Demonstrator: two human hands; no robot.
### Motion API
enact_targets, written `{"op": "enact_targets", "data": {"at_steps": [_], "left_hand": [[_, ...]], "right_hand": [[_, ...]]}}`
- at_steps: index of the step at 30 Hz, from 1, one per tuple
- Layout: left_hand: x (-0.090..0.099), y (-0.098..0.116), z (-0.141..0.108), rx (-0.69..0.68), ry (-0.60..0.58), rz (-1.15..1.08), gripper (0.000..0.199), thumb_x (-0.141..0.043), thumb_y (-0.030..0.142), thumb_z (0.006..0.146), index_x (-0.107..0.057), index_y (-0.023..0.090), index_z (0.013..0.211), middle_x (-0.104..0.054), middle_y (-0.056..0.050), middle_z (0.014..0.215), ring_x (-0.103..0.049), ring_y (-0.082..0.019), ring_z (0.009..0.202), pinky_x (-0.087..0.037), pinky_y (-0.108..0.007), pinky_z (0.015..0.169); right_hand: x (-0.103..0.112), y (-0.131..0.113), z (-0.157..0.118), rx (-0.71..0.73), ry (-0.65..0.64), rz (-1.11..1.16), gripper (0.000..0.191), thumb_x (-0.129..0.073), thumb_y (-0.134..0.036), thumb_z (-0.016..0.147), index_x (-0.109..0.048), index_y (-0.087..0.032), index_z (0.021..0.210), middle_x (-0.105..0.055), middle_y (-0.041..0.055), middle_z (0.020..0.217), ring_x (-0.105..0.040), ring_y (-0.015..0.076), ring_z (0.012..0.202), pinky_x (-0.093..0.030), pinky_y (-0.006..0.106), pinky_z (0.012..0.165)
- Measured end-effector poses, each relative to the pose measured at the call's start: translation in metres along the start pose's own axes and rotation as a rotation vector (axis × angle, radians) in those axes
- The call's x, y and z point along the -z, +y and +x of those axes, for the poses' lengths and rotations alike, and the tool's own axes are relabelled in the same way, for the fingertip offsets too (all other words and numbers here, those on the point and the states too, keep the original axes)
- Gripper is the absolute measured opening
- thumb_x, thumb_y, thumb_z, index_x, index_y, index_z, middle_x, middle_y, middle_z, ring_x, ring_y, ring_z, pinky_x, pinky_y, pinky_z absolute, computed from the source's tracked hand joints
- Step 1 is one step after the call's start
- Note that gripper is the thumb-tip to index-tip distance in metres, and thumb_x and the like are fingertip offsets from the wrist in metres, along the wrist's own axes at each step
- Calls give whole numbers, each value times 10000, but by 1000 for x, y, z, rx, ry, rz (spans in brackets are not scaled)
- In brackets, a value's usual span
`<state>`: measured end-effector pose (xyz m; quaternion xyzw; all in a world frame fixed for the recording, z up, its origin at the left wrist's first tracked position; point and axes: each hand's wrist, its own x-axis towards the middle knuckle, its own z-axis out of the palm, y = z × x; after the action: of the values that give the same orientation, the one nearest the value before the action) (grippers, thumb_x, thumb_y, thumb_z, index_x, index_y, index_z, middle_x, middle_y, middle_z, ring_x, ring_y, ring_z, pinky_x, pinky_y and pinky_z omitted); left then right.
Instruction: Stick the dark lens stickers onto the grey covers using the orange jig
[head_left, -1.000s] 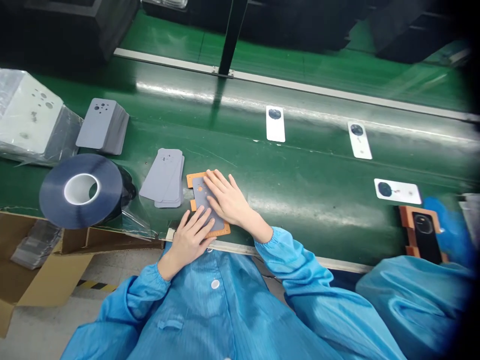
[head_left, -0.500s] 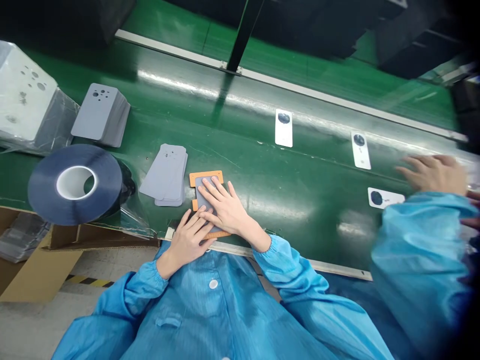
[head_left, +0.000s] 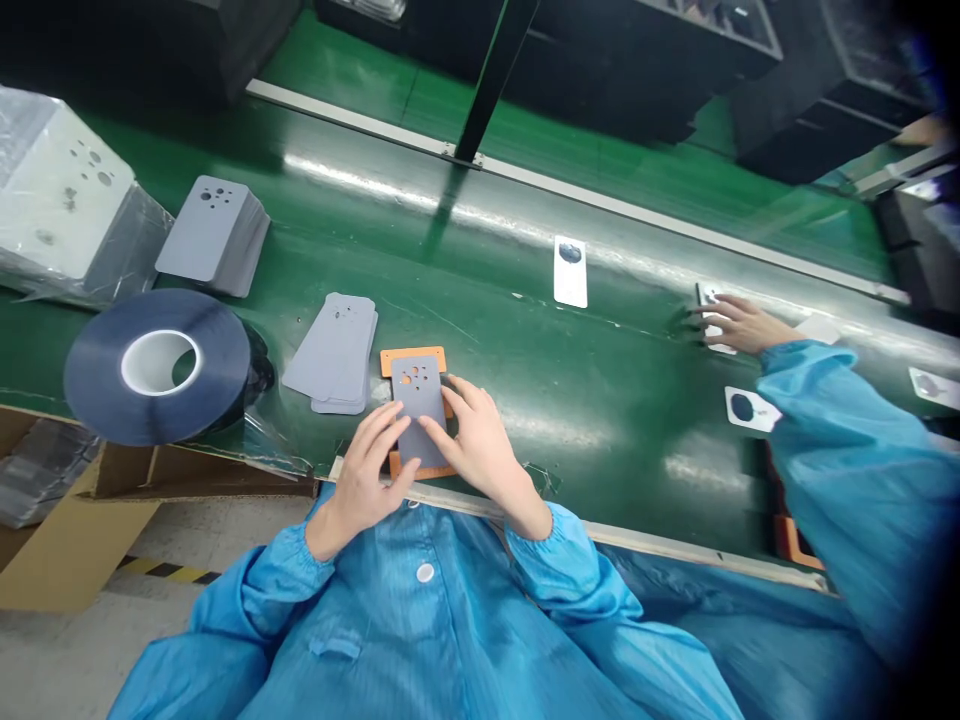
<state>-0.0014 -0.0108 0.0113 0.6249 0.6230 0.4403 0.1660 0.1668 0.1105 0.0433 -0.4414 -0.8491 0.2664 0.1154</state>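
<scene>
A thin grey phone-shaped sheet [head_left: 420,425] with several round holes at its top lies on an orange fixture [head_left: 412,357], whose ends show beyond it. My left hand [head_left: 369,470] touches the sheet's left side with its fingertips, thumb spread near the bottom edge. My right hand [head_left: 484,440] rests at the right side, thumb on the sheet and fingers extended along the edge. Neither hand is closed around anything. Just left of the fixture is a small fanned pile of grey sheets [head_left: 330,350].
A taller stack of grey sheets [head_left: 202,235], a plastic-wrapped stack [head_left: 67,190] and a large film roll [head_left: 157,368] stand to the left. White phone-shaped panels [head_left: 571,285] lie rightward on the green surface. A co-worker's hand [head_left: 742,325] reaches over another panel.
My hands have drawn apart from lying flat over the sheet to its two sides, uncovering its holes. The co-worker's hand has moved left onto a white panel.
</scene>
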Motion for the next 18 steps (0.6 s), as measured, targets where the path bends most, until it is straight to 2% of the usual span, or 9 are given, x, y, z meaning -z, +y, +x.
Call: {"op": "enact_targets", "data": {"at_steps": [2,5,8,10,13,16,18], "left_hand": [[8,0,7,161,77,-68,416,-611,357,993,-593,211,1383,-677,-150,1335,-652,-281,1238,-553,-460,1042],[21,-3,17,431,82,-261,418,-584,463,1005,-622,183,1313,-728,-108,1103,-707,-206,921,-586,-330,797],[30,-8,24,612,53,-454,420,-613,496,984,-643,171,1249,-757,-103,1076,-727,-213,899,-579,-307,759],[31,-10,26,669,66,-523,417,-674,484,944,-652,163,1210,-773,-113,1090,-744,-237,933,-583,-311,770],[29,-13,26,707,102,-599,418,-713,474,913,-659,159,1184,-787,-116,1077,-757,-247,926,-583,-305,748],[26,-15,27,706,132,-662,414,-724,471,911,-664,159,1177,-792,-114,1065,-761,-241,915,-587,-301,747],[26,-16,30,689,158,-681,431,-725,460,914,-661,156,1212,-792,-118,1077,-759,-229,906,-594,-301,751]], "right_hand": [[8,-10,-5,62,10,101,554,-568,-520,1022,-595,-196,1471,-538,193,1563,-509,364,1445,-389,609,1205],[18,-22,-10,189,-108,277,495,-569,-480,1034,-595,-258,1476,-620,130,1494,-577,315,1385,-470,524,1161],[16,-24,-10,139,-151,330,466,-586,-460,1026,-614,-257,1443,-721,121,1326,-676,303,1223,-540,510,1056],[11,-20,-7,54,-146,336,451,-598,-428,1018,-619,-237,1427,-745,120,1237,-708,283,1120,-565,487,986],[2,-15,-4,-30,-215,382,471,-626,-392,1000,-601,-227,1441,-747,109,1195,-725,236,973,-585,428,884],[-5,-13,-3,-52,-317,554,573,-635,-356,982,-509,-212,1521,-753,75,1065,-712,186,808,-590,379,784],[-8,-12,1,-37,-334,686,611,-631,-321,967,-470,-193,1542,-739,47,968,-702,170,774,-585,351,754]]}}
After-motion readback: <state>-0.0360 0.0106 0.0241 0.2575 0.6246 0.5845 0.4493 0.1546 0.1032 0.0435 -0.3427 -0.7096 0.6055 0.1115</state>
